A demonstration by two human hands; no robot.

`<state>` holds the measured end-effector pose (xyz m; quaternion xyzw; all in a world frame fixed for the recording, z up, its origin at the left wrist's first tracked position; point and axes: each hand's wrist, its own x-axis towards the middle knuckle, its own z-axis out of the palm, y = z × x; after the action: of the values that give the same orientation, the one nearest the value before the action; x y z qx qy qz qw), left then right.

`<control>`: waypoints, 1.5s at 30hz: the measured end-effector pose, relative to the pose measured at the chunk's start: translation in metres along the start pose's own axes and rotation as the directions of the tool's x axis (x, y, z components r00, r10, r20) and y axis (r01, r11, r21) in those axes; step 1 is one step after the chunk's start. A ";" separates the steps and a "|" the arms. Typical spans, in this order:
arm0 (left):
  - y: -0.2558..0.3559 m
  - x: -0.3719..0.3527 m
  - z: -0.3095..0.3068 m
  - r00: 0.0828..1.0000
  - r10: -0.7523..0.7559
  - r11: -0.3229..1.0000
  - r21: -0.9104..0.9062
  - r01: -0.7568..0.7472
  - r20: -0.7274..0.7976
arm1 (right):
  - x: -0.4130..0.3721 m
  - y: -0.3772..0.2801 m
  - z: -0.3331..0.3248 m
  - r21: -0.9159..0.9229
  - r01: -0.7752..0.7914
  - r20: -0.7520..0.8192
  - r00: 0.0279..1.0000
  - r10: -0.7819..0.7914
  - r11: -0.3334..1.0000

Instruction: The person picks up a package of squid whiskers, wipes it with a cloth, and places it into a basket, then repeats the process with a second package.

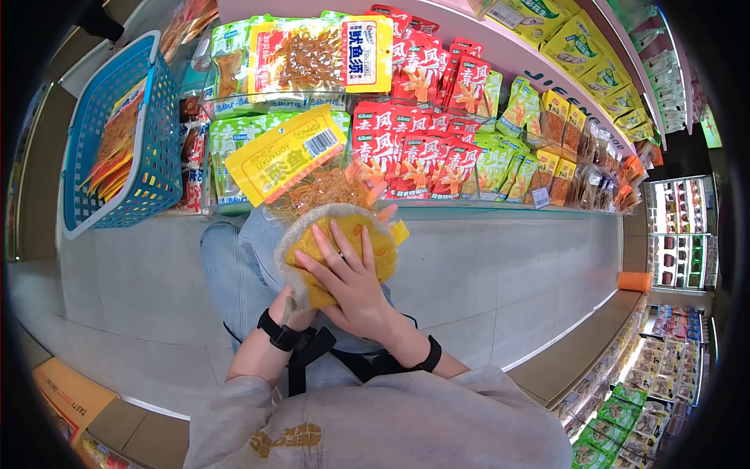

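Note:
My left hand (300,314) is mostly hidden under a dried-snack packet (312,184) with a yellow header, a barcode and a clear window showing brown shreds. Fingertips show past the packet's right edge, so the hand supports it from below. Over the packet's lower part lies a fluffy yellow cloth (316,289) with a grey-white border and orange marks. My right hand (348,273) presses the cloth against the packet, its fingers spread across the top and a ring on one finger. Both are held above my knees, in front of the shelf.
At left, a blue plastic basket (160,117) contains several similar packets (117,144). Ahead, a tiered shelf carries a large yellow-and-red packet (320,55), red packets (418,160) and green packets (500,164). Grey tiled floor (469,281) lies below; another stocked shelf (625,414) stands at lower right.

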<state>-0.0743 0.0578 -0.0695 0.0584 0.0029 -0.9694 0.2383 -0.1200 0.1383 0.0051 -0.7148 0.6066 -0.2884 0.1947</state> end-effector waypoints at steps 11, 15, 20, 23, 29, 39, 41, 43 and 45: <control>0.006 -0.007 0.015 0.977 0.051 0.996 -0.088 -0.034 0.206 | 0.004 0.102 -0.010 0.321 -0.308 -0.408 0.809 0.424 0.896; 0.002 -0.007 0.030 0.992 0.069 0.992 -0.114 -0.058 0.101 | -0.007 0.100 -0.040 0.620 -0.321 -0.397 0.658 0.640 0.716; 0.001 -0.006 0.012 0.976 0.207 0.924 0.314 -0.217 0.065 | -0.003 0.047 -0.038 0.610 -0.036 -0.461 0.797 0.391 0.792; -0.032 -0.002 -0.007 0.832 0.500 0.700 0.455 -0.551 0.240 | 0.022 0.018 -0.024 -0.016 -0.014 -0.149 0.989 0.012 1.000; 0.001 -0.025 -0.001 0.983 0.162 0.894 0.410 -0.182 0.084 | 0.031 0.037 -0.019 -0.141 -0.141 -0.142 0.982 0.121 0.980; 0.001 -0.009 0.023 0.996 0.014 1.000 0.000 -0.014 0.091 | -0.005 0.069 -0.065 0.304 -0.290 -0.457 0.792 0.406 0.907; -0.002 -0.006 0.012 1.000 0.010 0.999 0.032 -0.010 0.013 | 0.011 0.035 -0.057 0.028 -0.164 -0.372 0.914 0.162 0.986; -0.010 -0.022 0.016 0.999 0.045 0.919 0.392 -0.039 -0.006 | 0.024 0.019 -0.039 -0.135 -0.072 -0.157 0.986 0.051 0.988; -0.008 -0.026 0.010 0.996 0.089 0.706 0.705 -0.059 -0.006 | 0.028 0.015 -0.032 -0.159 -0.046 -0.053 0.998 0.038 0.986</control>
<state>-0.0557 0.0763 -0.0562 0.1639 -0.3644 -0.8857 0.2366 -0.1496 0.1100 0.0248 -0.7079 0.6472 -0.2526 0.1275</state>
